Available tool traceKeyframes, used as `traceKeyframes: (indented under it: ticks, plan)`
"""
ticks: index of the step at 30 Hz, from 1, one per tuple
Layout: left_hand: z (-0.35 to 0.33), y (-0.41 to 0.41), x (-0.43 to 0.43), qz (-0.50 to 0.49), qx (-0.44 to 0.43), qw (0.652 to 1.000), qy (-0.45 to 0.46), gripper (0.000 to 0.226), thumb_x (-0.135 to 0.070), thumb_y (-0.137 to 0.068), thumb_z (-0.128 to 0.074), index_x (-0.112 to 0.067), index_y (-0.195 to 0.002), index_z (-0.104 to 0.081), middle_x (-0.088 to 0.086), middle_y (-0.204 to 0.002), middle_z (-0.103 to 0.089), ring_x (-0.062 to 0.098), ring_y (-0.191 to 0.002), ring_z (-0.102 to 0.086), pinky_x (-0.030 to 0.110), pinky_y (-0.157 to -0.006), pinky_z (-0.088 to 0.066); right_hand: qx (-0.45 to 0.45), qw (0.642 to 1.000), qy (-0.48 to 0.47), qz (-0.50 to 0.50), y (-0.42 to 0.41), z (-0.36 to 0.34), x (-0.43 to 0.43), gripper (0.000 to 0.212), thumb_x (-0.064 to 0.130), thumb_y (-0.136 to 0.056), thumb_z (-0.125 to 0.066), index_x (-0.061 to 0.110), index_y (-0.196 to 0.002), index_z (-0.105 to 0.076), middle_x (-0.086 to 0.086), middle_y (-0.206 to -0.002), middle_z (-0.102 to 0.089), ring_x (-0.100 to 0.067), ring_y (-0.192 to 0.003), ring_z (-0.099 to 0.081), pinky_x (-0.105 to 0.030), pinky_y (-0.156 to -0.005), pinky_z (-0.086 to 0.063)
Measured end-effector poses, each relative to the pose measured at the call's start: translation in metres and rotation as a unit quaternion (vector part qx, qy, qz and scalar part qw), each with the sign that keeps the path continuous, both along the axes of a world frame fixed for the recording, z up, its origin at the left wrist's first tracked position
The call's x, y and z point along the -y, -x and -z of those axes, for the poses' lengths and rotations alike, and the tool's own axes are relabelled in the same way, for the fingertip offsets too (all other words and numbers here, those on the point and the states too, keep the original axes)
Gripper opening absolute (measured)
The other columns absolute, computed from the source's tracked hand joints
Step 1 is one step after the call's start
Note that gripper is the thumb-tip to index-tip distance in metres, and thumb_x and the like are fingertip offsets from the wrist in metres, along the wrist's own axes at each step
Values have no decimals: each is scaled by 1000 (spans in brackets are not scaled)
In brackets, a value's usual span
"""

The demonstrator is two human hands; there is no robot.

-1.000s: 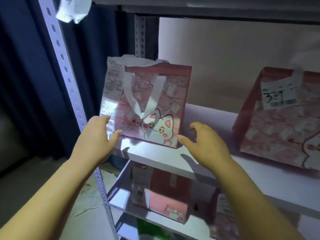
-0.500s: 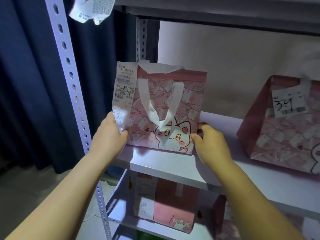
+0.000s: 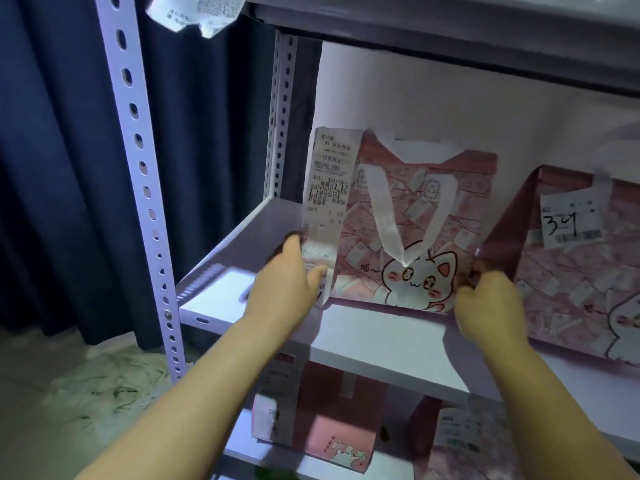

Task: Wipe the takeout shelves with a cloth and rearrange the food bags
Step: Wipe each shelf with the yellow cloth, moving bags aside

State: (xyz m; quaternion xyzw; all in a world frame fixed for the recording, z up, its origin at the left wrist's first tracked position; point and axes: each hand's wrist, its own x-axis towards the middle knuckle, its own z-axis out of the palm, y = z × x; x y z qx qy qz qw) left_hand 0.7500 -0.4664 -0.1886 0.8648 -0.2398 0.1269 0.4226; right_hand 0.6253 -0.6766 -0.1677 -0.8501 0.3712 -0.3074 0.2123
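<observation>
A pink cat-print food bag (image 3: 415,230) with white ribbon handles stands upright on the white middle shelf (image 3: 374,337). A long receipt (image 3: 327,202) hangs down its left side. My left hand (image 3: 287,289) grips the bag's lower left edge, thumb over the receipt. My right hand (image 3: 488,303) grips the bag's lower right corner. A second pink bag (image 3: 581,271) labelled 34 stands close on the right, almost touching the first. No cloth is in view.
A perforated white upright (image 3: 138,161) stands at the left front, another (image 3: 280,116) at the back corner. A shelf board (image 3: 450,39) hangs overhead with a crumpled receipt (image 3: 194,12) dangling. More pink bags (image 3: 318,417) sit on the lower shelf. Dark curtain (image 3: 52,168) at left.
Both hands reached in and took hold of the bag's lower corners. The bag slid back and to the right, closer to the bag labelled 34.
</observation>
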Motion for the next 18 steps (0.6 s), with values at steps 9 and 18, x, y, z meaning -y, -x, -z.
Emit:
traceKeyframes:
  ticks: [9, 18]
  plan:
    - [6, -13, -6, 10, 3, 1000, -8, 38, -27, -90, -55, -17, -124, -39, 8, -120, -59, 33, -106, -55, 33, -82, -45, -32, 998, -8, -45, -7, 6, -5, 23, 8, -90, -48, 8, -111, -57, -6, -79, -55, -23, -64, -47, -26, -59, -35]
    - [11, 1, -3, 48, -10, 998, -43, 54, -18, -93, -48, -13, -141, -24, 10, -133, -49, 27, -111, -54, 35, -89, -45, -39, 998, -41, -36, -7, 9, -8, 32, 18, -93, -49, 4, -122, -49, -21, -99, -63, -30, -75, -54, -31, -68, -38]
